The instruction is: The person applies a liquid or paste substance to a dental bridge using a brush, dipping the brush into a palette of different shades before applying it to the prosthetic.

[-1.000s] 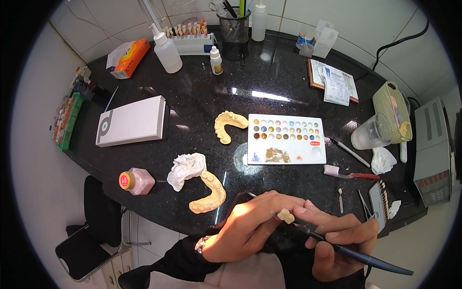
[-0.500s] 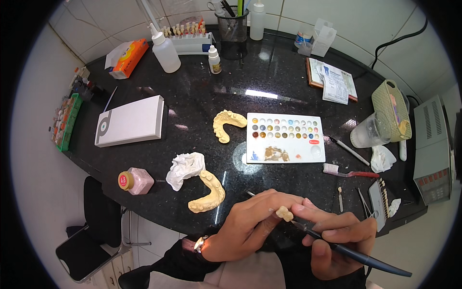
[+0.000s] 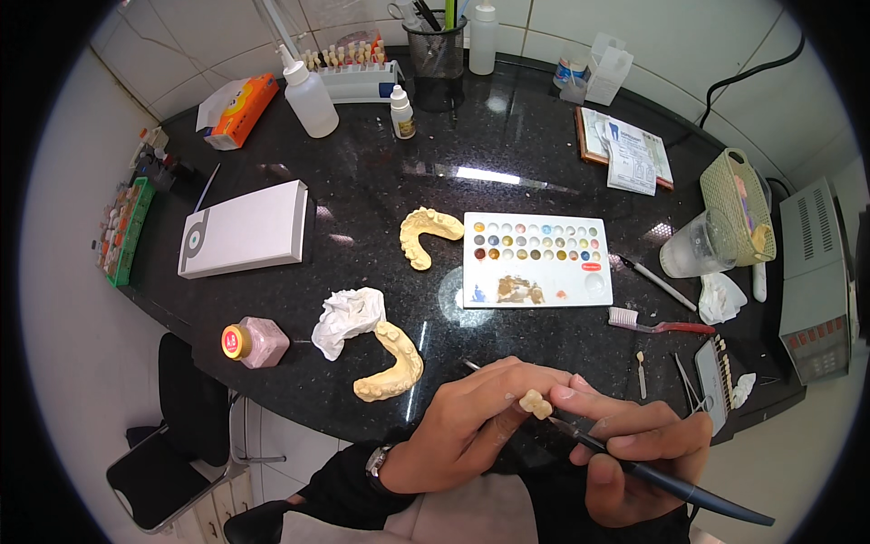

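Observation:
My left hand (image 3: pixel 473 422) is closed, with a small cream dental crown (image 3: pixel 536 404) showing at its fingertips. A thin metal tip (image 3: pixel 468 364) pokes out beyond its knuckles; what it belongs to is hidden. In my right hand (image 3: pixel 639 449) is a fine brush (image 3: pixel 691 493) with a dark handle, gripped like a pen. Its pointed end lies close beside the crown; whether they touch I cannot tell. The right fingertips rest near the left fingers. Left of my hands a yellow plaster dental model (image 3: pixel 399 367) lies by a crumpled white tissue (image 3: pixel 349 319).
Ahead are a second plaster model (image 3: pixel 426 233) and a white stain palette (image 3: pixel 538 260). To the right lie a toothbrush (image 3: pixel 660 324), tweezers (image 3: pixel 686 381), a tooth shade guide (image 3: pixel 711 385) and a plastic cup (image 3: pixel 698 245). A pink jar (image 3: pixel 263 343) and a white box (image 3: pixel 245 228) stand left.
My hands, the crown and the brush keep nearly the same place. The bright light on my left wrist and watch has gone.

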A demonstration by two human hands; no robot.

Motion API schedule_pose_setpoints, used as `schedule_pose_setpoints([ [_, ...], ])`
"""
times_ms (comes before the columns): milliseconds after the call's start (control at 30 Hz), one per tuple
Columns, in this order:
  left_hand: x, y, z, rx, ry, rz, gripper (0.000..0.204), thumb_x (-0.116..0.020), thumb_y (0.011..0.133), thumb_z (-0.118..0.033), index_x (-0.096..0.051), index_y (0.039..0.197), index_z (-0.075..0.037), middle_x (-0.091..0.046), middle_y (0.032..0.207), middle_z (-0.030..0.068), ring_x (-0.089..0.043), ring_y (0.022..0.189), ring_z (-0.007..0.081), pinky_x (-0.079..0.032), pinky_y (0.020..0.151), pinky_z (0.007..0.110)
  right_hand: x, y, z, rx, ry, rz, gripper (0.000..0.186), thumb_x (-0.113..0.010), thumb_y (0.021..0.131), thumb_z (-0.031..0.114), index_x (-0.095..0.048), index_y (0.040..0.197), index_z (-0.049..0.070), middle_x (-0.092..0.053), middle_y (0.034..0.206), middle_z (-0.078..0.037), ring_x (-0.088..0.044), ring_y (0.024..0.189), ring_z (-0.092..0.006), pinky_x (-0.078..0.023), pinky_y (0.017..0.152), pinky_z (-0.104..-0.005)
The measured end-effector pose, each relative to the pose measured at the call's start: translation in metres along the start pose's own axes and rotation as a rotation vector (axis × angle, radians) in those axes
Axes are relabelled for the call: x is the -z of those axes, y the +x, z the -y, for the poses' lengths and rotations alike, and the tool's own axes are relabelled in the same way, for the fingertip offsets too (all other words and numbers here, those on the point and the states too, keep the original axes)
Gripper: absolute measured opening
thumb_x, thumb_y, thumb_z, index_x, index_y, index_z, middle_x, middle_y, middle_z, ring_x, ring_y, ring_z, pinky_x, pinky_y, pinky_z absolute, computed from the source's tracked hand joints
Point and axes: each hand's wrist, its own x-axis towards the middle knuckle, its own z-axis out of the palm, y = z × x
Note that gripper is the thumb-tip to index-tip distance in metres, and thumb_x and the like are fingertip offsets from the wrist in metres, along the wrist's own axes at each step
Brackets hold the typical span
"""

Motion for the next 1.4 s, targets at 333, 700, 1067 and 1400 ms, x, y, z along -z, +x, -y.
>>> schedule_pose_setpoints([
  [333, -0.0001, 0.001, -0.0006, 0.011, -0.003, 0.005, 0.025, -0.047, 0.083, 0.004, -0.052, 0.108, 0.002, -0.058, 0.106, 0.0148, -0.058, 0.091, 0.0264, -0.046, 0.077, 0.033, 0.0028, 0.0011, 0.0001, 0.021, -0.03, 0.055, 0.028, -0.059, 0.079, 0.006, -0.034, 0.09, -0.003, -0.056, 0.083, -0.026, -0.063, 0.086, -0.0307, -0.054, 0.06, -0.0199],
  [700, -0.0038, 0.001, -0.0004, 0.004, 0.015, -0.055, 0.025, -0.042, 0.092, -0.017, -0.055, 0.101, 0.002, -0.061, 0.101, 0.0145, -0.06, 0.086, 0.0238, -0.045, 0.074, 0.033, 0.0019, 0.0018, 0.0011, 0.023, 0.018, 0.049, 0.027, -0.058, 0.077, 0.003, -0.036, 0.09, -0.003, -0.055, 0.077, -0.024, -0.063, 0.082, -0.0314, -0.054, 0.069, -0.0281],
  [1067, 0.0009, 0.001, -0.0003, 0.013, 0.009, 0.018, 0.028, -0.048, 0.081, 0.006, -0.052, 0.108, 0.002, -0.058, 0.109, 0.0138, -0.058, 0.094, 0.0271, -0.045, 0.078, 0.034, 0.0009, 0.0054, -0.001, 0.087, -0.027, 0.057, 0.026, -0.058, 0.078, 0.003, -0.036, 0.09, -0.003, -0.054, 0.073, -0.02, -0.063, 0.082, -0.033, -0.053, 0.074, -0.0333],
  [1400, -0.005, 0.0016, 0.0009, -0.017, 0.042, -0.072, 0.023, -0.043, 0.091, -0.014, -0.056, 0.1, 0.002, -0.062, 0.098, 0.0154, -0.062, 0.084, 0.024, -0.045, 0.073, 0.033, -0.0014, 0.0053, -0.0021, 0.099, -0.049, 0.008, 0.024, -0.057, 0.078, 0.005, -0.037, 0.089, -0.003, -0.054, 0.072, -0.019, -0.064, 0.076, -0.0299, -0.052, 0.077, -0.0373],
])
